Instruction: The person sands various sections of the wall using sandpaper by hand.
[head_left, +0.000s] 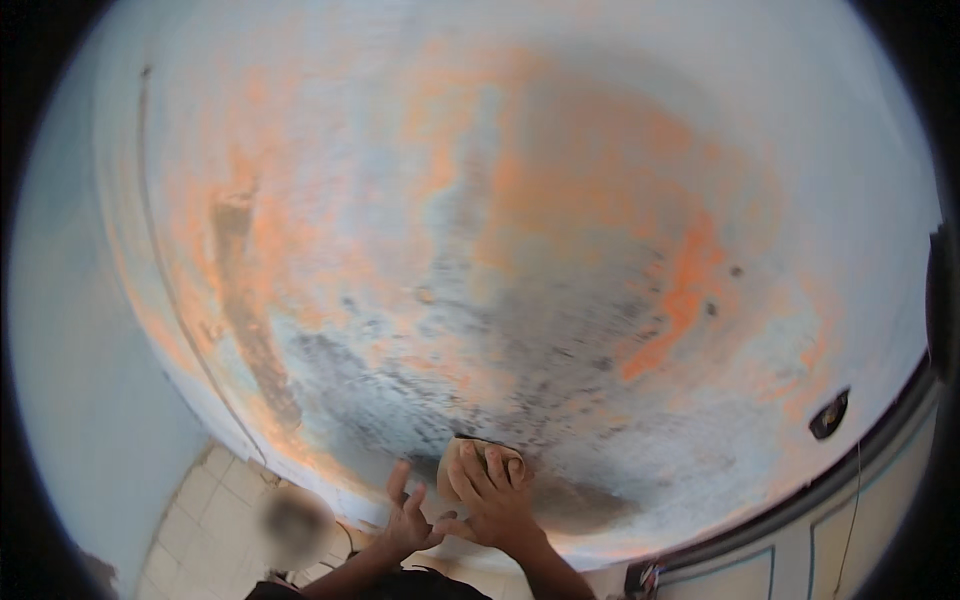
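R hand [490, 505]: we saw fingers spread over tan pad [447, 484], which lay against patchy wall [570, 220], low centre.
L hand [408, 522]: fingers were apart, half-curled, holding nth., near R thumb.
Pad risk: it could slip, we judged, b/c only 1 hand pinned it.
Fingertip risk: poss. scrape, b/c surface looked rough.
Paint risk: might flake, if we pressed too hard.
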